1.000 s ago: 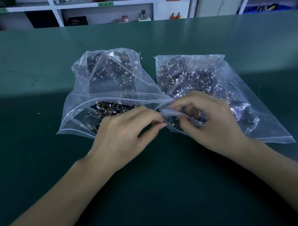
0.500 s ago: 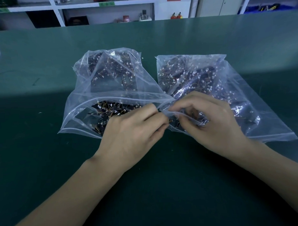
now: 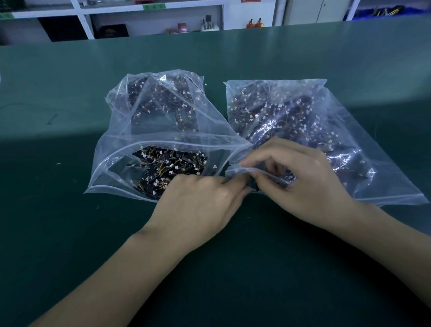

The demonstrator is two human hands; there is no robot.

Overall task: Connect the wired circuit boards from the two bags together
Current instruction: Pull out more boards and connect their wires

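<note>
Circuit boards (image 3: 170, 169) unjoined: our left hand (image 3: 201, 203) shifts right, both hands now pinching right bag (image 3: 306, 126) mouth; right hand (image 3: 305, 182) opening it.

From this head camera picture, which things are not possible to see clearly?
- What the left hand and right hand pinch between them: fingertips and the right bag's plastic mouth hide it.
- The circuit boards deeper in the left bag: glare and creased plastic blur them.
- Connector details: too small.
</note>
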